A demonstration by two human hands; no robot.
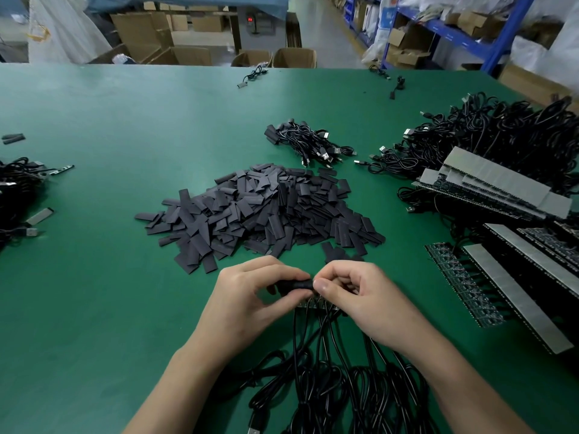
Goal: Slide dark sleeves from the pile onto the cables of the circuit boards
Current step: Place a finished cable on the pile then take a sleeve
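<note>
On a green bench mat (94, 277), left hand (250, 296) and right hand (354, 296) meet, each pinching an end of a short black tubular sleeve (296, 285), long axis left-right, above thin black cables (316, 339) trailing toward the person. The heap of flat dark sleeves (260, 214) lies just beyond. The brown cardboard boxes (294, 57) past the table hide their contents.

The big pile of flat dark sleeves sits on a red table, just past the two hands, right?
Not red. The head view shows the big pile of flat dark sleeves sitting on a green table, just past the left hand and right hand.
</note>
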